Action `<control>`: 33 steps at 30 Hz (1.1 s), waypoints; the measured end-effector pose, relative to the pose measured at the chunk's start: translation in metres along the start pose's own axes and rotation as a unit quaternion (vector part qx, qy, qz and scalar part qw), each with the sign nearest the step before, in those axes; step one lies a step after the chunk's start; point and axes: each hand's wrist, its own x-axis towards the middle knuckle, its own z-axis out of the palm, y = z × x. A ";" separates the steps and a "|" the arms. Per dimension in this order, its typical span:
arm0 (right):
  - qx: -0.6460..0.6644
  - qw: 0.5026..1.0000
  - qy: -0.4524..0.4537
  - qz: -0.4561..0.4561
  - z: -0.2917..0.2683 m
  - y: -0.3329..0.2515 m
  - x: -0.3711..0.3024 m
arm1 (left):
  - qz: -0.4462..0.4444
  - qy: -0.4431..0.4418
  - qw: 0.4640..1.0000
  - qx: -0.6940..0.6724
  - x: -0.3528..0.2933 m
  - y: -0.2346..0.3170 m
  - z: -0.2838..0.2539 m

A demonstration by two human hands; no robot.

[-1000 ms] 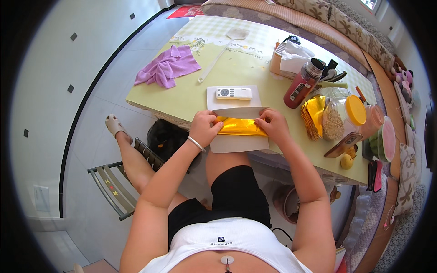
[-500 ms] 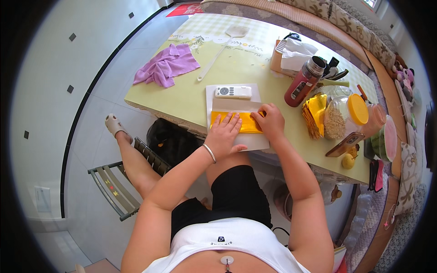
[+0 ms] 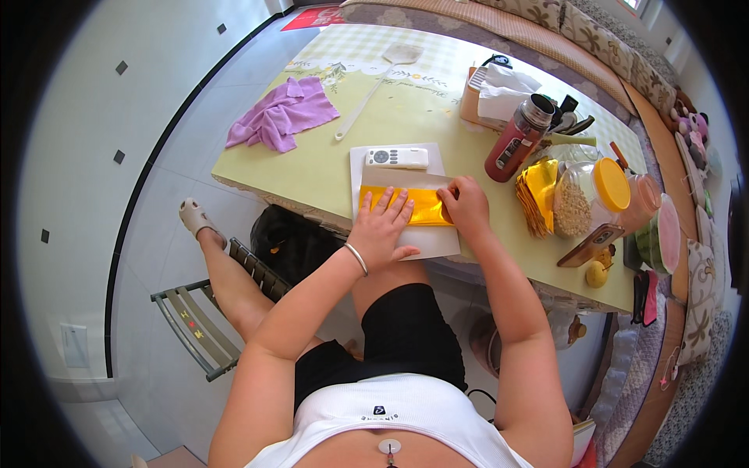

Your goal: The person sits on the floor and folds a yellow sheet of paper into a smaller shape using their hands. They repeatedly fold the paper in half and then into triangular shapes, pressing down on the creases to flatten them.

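Observation:
A shiny gold foil paper [image 3: 427, 207], folded into a strip, lies on a white sheet [image 3: 425, 244] at the table's near edge. Across its left half rests my left hand [image 3: 382, 226], palm down with the fingers spread and the thumb out to the side. My right hand [image 3: 468, 209] is closed at the strip's right end, thumb and fingers pinching its edge; the fingertips are partly hidden. Beyond the strip, a white remote control [image 3: 396, 157] lies on the sheet's far part.
On the right of the table [image 3: 304, 179] stand a red thermos [image 3: 513, 148], a stack of gold foil sheets [image 3: 534, 195], a yellow-lidded jar [image 3: 573, 207] and a phone [image 3: 591, 245]. A purple cloth [image 3: 285, 113] and a long-handled spatula [image 3: 360, 104] lie farther back.
My right hand has shifted slightly at the strip's right end, and more gold shows beside it. My left hand stays flat on the paper.

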 end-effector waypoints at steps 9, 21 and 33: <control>-0.015 1.000 -0.026 0.006 -0.002 0.001 0.000 | 0.015 0.021 1.000 0.013 -0.001 -0.002 0.007; -0.163 0.963 -0.133 -0.170 0.021 -0.041 -0.070 | 0.035 -0.014 0.998 0.057 -0.006 -0.011 0.017; -0.270 0.940 -0.126 -0.165 -0.005 -0.031 -0.076 | 0.046 0.128 0.988 0.072 -0.020 -0.048 -0.015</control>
